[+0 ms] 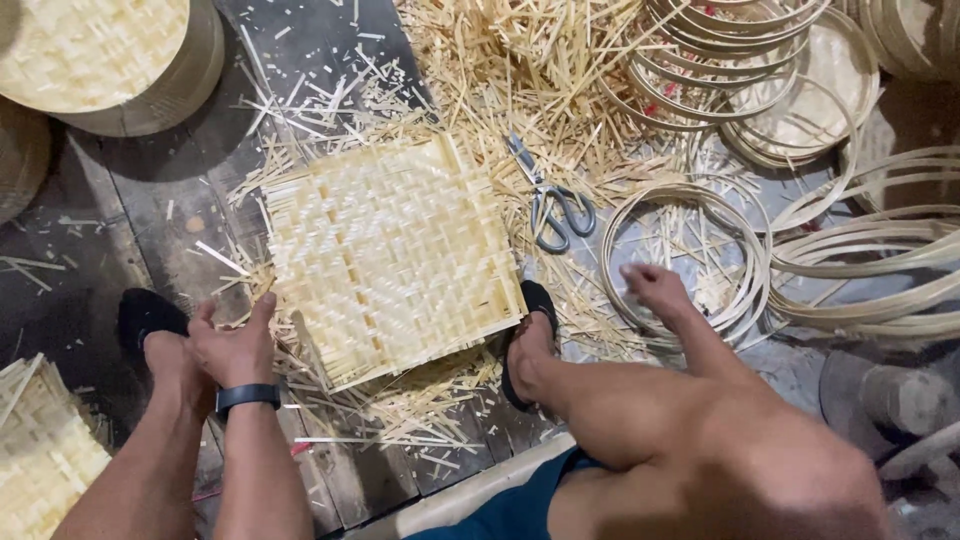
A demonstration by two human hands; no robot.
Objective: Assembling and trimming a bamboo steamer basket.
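Down at the near edge, a bent knee in blue shorts fills the lower right, and 2 bare forearms reach out over a dark plank floor (150,220) littered with bamboo offcuts. The left hand (232,345), a black band on its wrist, lies low by the left foot with its fingers loosely curled and its thumb up; it grips nothing, and its fingertips sit just beside the near-left corner of the woven bamboo mat (390,255). The right hand (655,285) reaches past the knee, fingers bent downward over a thin bamboo hoop (688,262) that lies flat on the floor; whether it pinches the hoop or only touches it, I cannot tell.

The mat, pale and square, lies flat between the 2 feet, tilted a little, with loose strip ends sticking out along its edges. The right foot in a black sandal (528,345) rests at its near-right corner. A stack of similar woven pieces (40,450) shows at the lower left.

Just beyond the mat's right edge lie grey-handled scissors (548,205), blades pointing away, on a bed of split bamboo slivers (520,70). Further right, more hoops overlap in a loose heap (860,270).

At the far left stands a round bamboo steamer basket (110,60), its woven face up, nothing in it that I can see. At the far right, several nested round rims (740,60) are piled together; 1 shallow tray among them (835,70) looks bare inside.
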